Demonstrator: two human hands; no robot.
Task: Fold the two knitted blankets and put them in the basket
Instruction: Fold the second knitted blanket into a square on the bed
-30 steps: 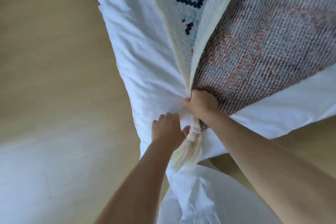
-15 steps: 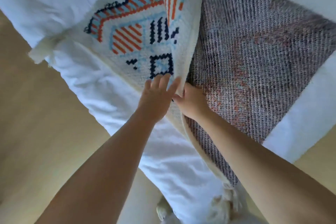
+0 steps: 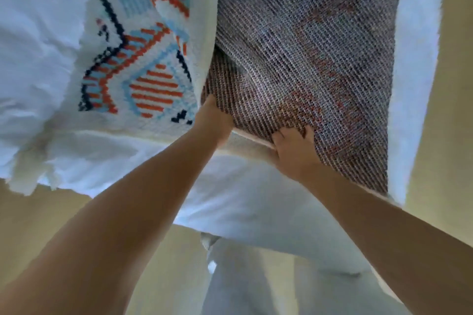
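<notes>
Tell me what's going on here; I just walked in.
A person is folding a white knitted blanket with an orange, blue and navy pattern on a white bed cover. The right hand grips its near edge, greyish reverse side up; the left hand reaches under the fold. No basket shows.

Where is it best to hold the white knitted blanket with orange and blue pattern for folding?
Pinch the near hem of the knitted blanket, from the near side of the white bed: that edge lies free, and the right hand grips it.
</notes>
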